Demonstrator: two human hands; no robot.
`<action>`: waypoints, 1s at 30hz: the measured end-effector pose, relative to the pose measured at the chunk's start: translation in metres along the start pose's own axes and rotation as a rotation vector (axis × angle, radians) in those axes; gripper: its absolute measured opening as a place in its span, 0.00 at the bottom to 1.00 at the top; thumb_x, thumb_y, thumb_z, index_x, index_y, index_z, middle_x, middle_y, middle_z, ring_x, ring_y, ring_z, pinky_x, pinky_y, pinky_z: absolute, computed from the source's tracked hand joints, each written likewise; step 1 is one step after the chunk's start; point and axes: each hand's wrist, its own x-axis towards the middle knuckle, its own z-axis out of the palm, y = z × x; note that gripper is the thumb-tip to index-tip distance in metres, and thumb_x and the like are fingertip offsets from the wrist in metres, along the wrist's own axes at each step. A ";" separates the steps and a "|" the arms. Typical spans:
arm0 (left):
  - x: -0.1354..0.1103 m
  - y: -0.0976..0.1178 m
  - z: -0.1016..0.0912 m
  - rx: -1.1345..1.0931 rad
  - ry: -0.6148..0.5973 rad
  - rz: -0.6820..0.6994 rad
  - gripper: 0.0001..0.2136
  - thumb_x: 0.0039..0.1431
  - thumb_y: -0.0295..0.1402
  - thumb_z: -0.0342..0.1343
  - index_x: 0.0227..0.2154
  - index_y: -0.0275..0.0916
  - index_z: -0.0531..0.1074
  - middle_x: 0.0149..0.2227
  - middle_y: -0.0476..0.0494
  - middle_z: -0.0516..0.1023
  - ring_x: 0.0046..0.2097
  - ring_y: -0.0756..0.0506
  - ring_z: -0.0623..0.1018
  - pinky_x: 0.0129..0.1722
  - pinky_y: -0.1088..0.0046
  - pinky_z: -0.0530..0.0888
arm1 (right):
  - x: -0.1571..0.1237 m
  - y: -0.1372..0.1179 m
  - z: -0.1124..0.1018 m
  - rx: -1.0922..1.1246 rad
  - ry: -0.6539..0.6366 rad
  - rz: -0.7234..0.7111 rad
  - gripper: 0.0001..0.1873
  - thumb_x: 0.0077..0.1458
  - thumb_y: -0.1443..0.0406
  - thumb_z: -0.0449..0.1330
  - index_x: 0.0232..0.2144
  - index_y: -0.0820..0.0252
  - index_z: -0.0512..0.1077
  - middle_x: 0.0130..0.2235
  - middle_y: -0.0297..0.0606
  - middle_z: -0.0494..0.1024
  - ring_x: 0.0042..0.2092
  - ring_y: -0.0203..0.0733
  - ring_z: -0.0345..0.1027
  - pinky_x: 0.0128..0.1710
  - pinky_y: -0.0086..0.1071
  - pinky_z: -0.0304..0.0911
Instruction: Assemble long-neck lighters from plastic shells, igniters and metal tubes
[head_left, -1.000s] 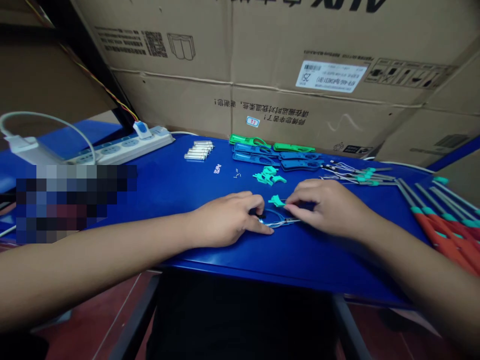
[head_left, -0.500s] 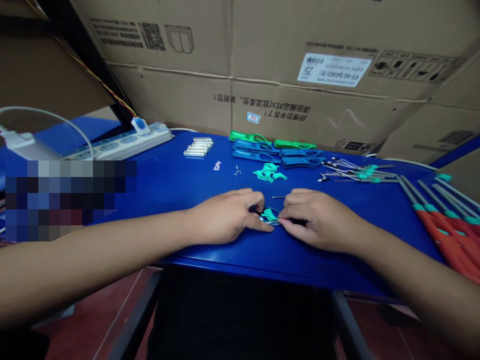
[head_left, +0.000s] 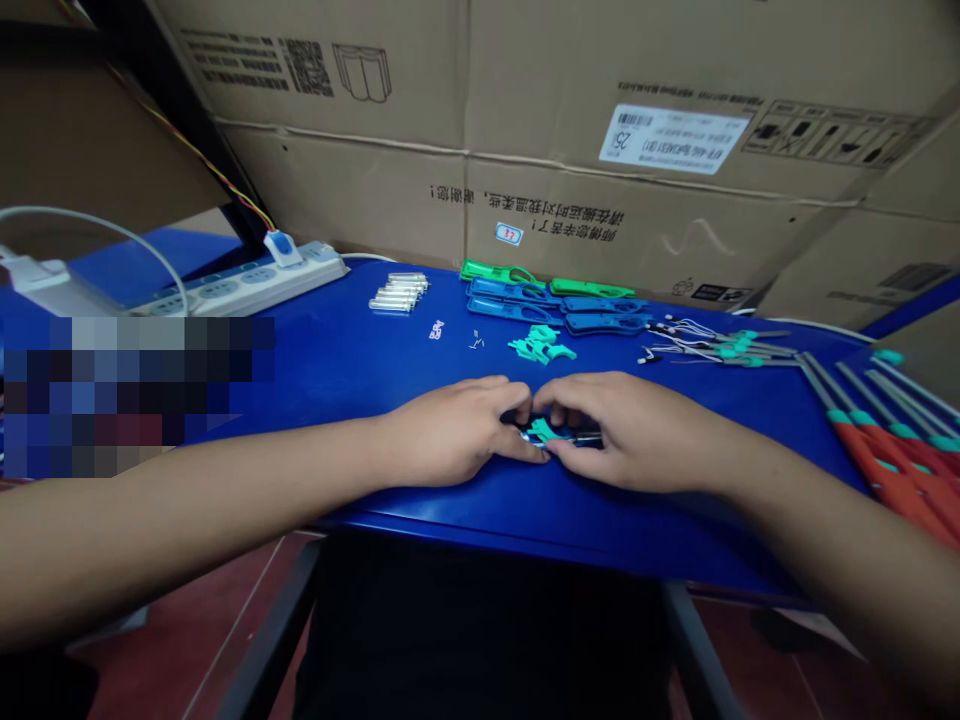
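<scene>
On the blue table in front of me, my left hand (head_left: 469, 430) grips one end of a blue lighter casing half, with thumb and fingers around it. A teal trigger piece (head_left: 541, 431) sits in the casing, between my two hands. My right hand (head_left: 645, 430) is curled over the other side, its thumb at the trigger piece and its fingertips close to my left fingers. A dark, thin metallic part (head_left: 589, 438) shows beneath the right palm. Most of the casing is hidden by my hands.
Beyond my hands lie loose teal triggers (head_left: 541, 346), blue casings (head_left: 510, 291), green casings (head_left: 499, 273) and clear cylinders (head_left: 397, 293). Wired metal rods (head_left: 739, 350) and red long-nosed lighters (head_left: 892, 465) lie rightward. A power strip (head_left: 247, 280) stands left, a cardboard box (head_left: 375, 180) behind.
My right hand has shifted slightly left and over the casing, from pinching near its right edge to pressing by the trigger piece. My left hand has kept its place.
</scene>
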 end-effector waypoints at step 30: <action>0.002 0.001 -0.002 -0.021 -0.030 -0.011 0.20 0.65 0.25 0.49 0.53 0.55 0.74 0.46 0.42 0.69 0.45 0.44 0.70 0.46 0.66 0.69 | 0.001 0.011 0.005 0.228 -0.007 0.148 0.10 0.55 0.66 0.60 0.40 0.57 0.76 0.31 0.32 0.81 0.31 0.35 0.73 0.31 0.27 0.64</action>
